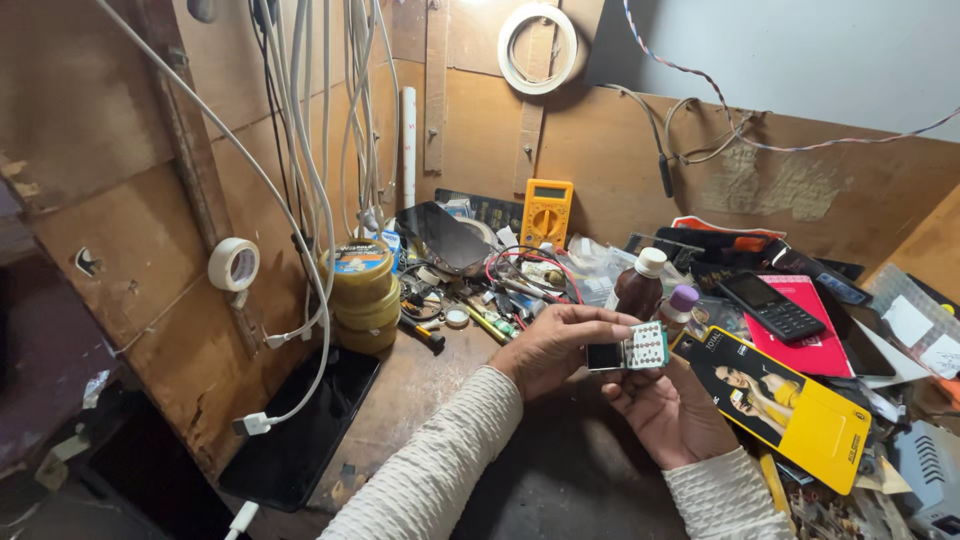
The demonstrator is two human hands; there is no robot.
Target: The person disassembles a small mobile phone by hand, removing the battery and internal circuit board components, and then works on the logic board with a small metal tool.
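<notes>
Gripped between left hand (555,348) and right hand (668,408): small keypad phone (627,352).

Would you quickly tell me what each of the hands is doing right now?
Left hand: closed, fingers gripping the small keypad phone.
Right hand: palm up, fingers supporting the same phone from below.
</notes>
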